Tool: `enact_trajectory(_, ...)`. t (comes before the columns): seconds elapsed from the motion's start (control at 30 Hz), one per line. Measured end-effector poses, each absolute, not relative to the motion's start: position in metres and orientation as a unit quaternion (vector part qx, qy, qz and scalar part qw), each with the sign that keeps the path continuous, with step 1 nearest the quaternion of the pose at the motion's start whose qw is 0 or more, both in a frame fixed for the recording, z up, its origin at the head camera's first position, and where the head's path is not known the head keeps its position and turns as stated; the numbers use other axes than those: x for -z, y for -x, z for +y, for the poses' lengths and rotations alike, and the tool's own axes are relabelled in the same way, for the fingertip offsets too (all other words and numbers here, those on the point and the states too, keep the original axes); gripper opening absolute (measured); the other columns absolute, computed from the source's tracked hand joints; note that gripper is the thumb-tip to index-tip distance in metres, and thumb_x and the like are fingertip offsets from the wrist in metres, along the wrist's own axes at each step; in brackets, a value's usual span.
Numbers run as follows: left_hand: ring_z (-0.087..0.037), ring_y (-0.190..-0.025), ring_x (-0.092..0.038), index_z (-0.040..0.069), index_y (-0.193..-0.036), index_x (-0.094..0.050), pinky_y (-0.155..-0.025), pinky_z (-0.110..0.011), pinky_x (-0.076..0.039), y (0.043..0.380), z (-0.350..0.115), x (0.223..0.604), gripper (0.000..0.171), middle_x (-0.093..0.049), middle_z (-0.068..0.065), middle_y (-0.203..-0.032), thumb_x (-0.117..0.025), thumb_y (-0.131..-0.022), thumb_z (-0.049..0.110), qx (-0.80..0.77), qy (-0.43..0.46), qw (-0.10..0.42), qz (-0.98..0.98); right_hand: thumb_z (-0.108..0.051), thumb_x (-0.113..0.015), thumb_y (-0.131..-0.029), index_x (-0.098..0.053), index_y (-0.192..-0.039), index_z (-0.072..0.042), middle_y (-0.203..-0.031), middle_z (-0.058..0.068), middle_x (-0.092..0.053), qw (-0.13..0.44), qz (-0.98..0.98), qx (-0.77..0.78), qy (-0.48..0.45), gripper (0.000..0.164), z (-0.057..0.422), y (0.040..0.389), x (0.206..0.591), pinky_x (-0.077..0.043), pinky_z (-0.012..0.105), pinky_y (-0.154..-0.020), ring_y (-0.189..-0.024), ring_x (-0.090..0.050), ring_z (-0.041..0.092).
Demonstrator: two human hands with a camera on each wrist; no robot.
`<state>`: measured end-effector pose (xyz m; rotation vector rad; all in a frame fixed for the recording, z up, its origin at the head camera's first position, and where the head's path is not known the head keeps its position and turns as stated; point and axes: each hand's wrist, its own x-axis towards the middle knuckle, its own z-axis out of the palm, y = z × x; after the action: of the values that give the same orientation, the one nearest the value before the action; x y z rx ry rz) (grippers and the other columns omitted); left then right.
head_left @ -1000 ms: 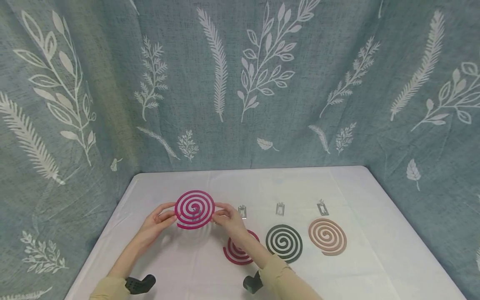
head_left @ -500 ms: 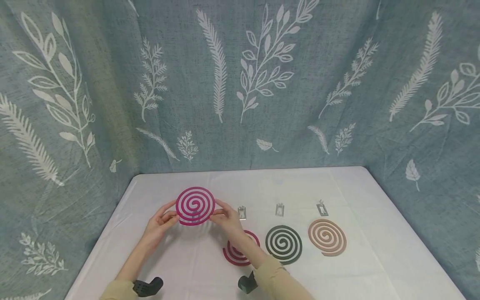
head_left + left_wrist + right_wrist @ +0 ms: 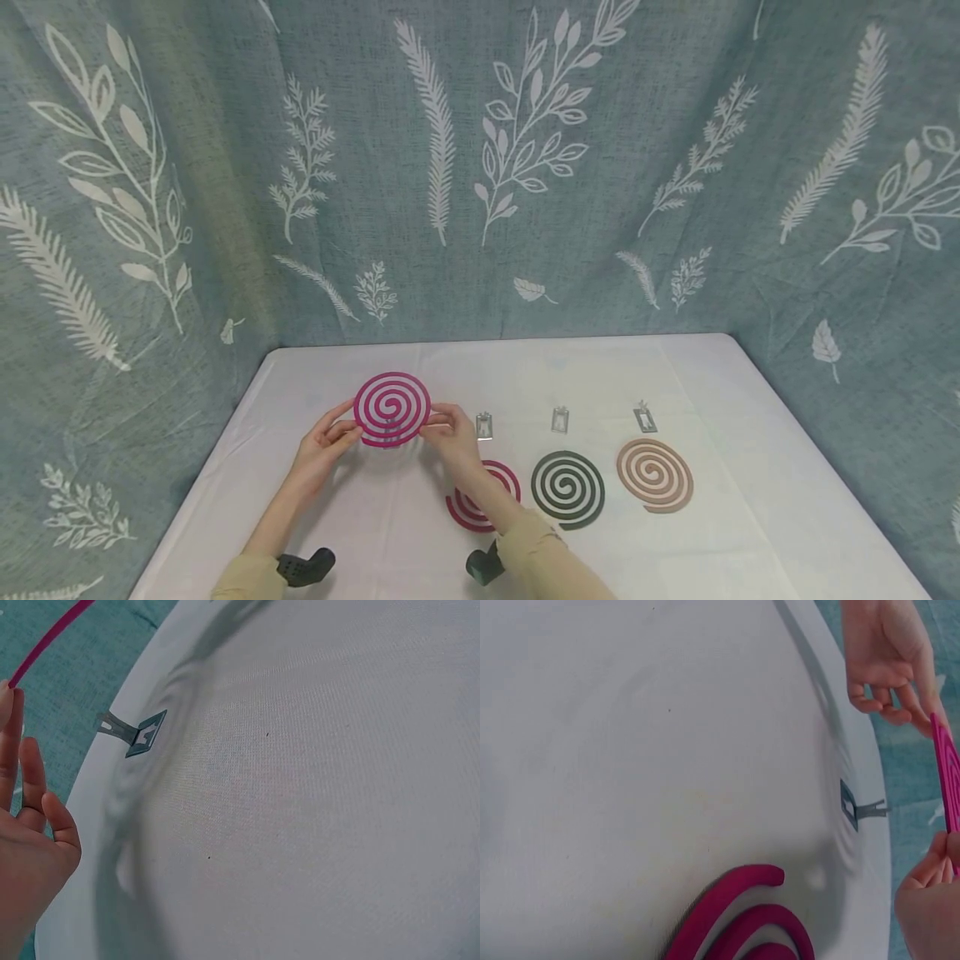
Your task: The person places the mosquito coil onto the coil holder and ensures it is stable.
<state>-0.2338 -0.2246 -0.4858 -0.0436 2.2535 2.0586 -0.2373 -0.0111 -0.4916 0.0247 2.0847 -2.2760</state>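
Note:
Raised over the table, a magenta mosquito coil (image 3: 390, 407) is tilted so its spiral faces the head camera. My left hand (image 3: 318, 454) pinches its left edge between thumb and fingers. At the right edge my right hand (image 3: 457, 446) pinches it too. Below the coil a small metal coil stand (image 3: 146, 736) stands on the cloth with its prong up; the coil appears apart from it in the right wrist view. Under my right forearm lies a dark red coil (image 3: 472, 526), partly hidden.
A dark green coil (image 3: 567, 484) and a brown coil (image 3: 654, 472) lie flat to the right. Behind the flat coils are three more metal stands, the left one (image 3: 484, 427), the middle one (image 3: 560, 419) and the right one (image 3: 645, 418). A patterned curtain (image 3: 480, 167) encloses the table.
Both hands have lifted the magenta coil slightly and moved it a little away from the body. Over the last half second it has barely moved.

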Motion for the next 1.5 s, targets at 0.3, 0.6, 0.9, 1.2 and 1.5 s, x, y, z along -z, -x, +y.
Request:
enact_trajectory(0.3,0.005,-0.085,-0.054,0.006,-0.143,-0.035,-0.075,-0.018,-0.040,0.236,-0.224,0.493,0.056,-0.063,0.024,-0.082,-0.060,-0.093,0.013,-0.686,0.020,0.032,0.727,-0.007,-0.064,-0.087,-0.057,-0.122,-0.007,-0.100,0.007,-0.063,0.048,0.687,0.724,-0.025,0.036,-0.012,0.239,0.495,-0.052,0.028,-0.083,-0.086,-0.061,0.009)
enact_trajectory(0.6,0.002,-0.073,-0.044,0.007,-0.144,-0.034,-0.061,-0.020,-0.032,0.240,-0.223,0.496,0.057,-0.061,0.026,-0.080,-0.059,-0.093,0.014,-0.678,0.043,0.040,0.733,-0.009,-0.064,-0.087,-0.055,-0.127,-0.006,-0.104,0.008,-0.063,0.063,0.692,0.719,-0.016,0.041,-0.011,0.239,0.501,-0.051,0.027,-0.082,-0.089,-0.059,0.011)
enact_trajectory(0.9,0.000,-0.065,-0.039,0.011,-0.146,-0.032,-0.061,-0.018,-0.035,0.242,-0.226,0.499,0.056,-0.058,0.027,-0.080,-0.056,-0.095,0.015,-0.678,0.069,0.064,0.729,-0.001,-0.062,-0.085,-0.050,-0.131,0.002,-0.109,0.018,-0.060,0.069,0.669,0.740,0.006,0.048,-0.013,0.238,0.505,-0.052,0.031,-0.082,-0.085,-0.059,0.008)
enact_trajectory(1.2,0.001,-0.068,-0.044,0.012,-0.140,-0.038,-0.063,-0.017,-0.037,0.243,-0.227,0.503,0.050,-0.060,0.025,-0.083,-0.057,-0.094,0.015,-0.693,0.069,0.064,0.715,-0.004,-0.062,-0.086,-0.046,-0.136,0.002,-0.115,0.016,-0.057,0.101,0.657,0.746,0.016,0.052,-0.010,0.238,0.511,-0.051,0.030,-0.085,-0.088,-0.058,0.007)
enact_trajectory(1.5,0.002,-0.077,-0.049,0.008,-0.146,-0.031,-0.070,-0.016,-0.040,0.245,-0.227,0.506,0.058,-0.059,0.026,-0.082,-0.056,-0.095,0.017,-0.675,0.075,0.078,0.730,-0.007,-0.062,-0.087,-0.046,-0.137,-0.002,-0.116,0.014,-0.058,0.117,0.659,0.743,0.010,0.052,-0.009,0.239,0.517,-0.051,0.037,-0.091,-0.095,-0.058,0.011)
